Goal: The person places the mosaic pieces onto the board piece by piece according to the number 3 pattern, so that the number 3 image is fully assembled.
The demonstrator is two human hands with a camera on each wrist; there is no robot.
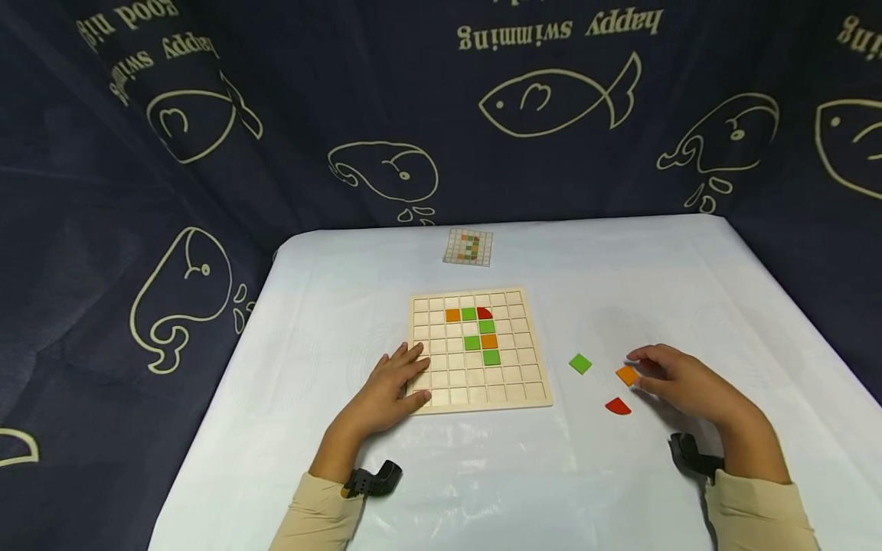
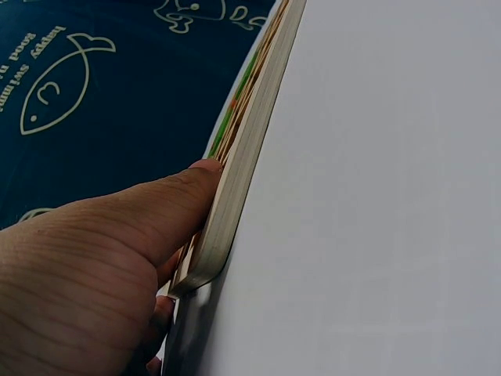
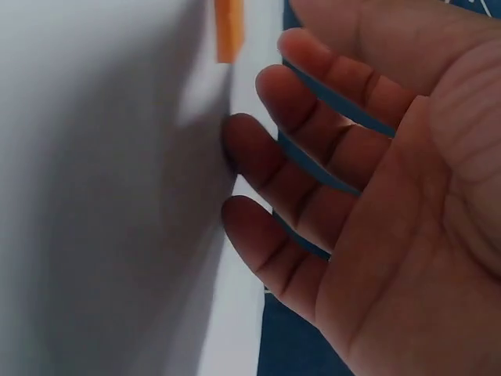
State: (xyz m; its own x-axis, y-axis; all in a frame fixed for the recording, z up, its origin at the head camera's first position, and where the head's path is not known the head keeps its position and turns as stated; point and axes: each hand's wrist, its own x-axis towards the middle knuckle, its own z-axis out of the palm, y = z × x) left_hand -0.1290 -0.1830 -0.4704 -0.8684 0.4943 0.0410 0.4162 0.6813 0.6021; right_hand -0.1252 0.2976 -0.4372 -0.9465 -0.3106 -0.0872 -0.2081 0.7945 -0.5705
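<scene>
A square wooden grid board (image 1: 441,390) lies on the table, bearing green and orange square tiles and a red quarter-round one. My left hand (image 1: 387,390) rests at its left edge, fingers spread over the border; up close, the thumb (image 2: 168,207) lies on the board's corner. On the right, my right hand (image 1: 682,383) reaches over an orange square tile (image 1: 627,376), thumb and forefinger around it but apart. In the right wrist view the fingers (image 3: 250,149) are loosely bent, with the orange tile (image 3: 228,31) beyond them.
A green square tile (image 1: 580,363) and a red quarter-round tile (image 1: 618,406) lie loose between the board and my right hand. A small pattern card (image 1: 468,247) sits near the far edge of the white table (image 1: 331,306). Dark printed cloth (image 1: 427,92) hangs behind.
</scene>
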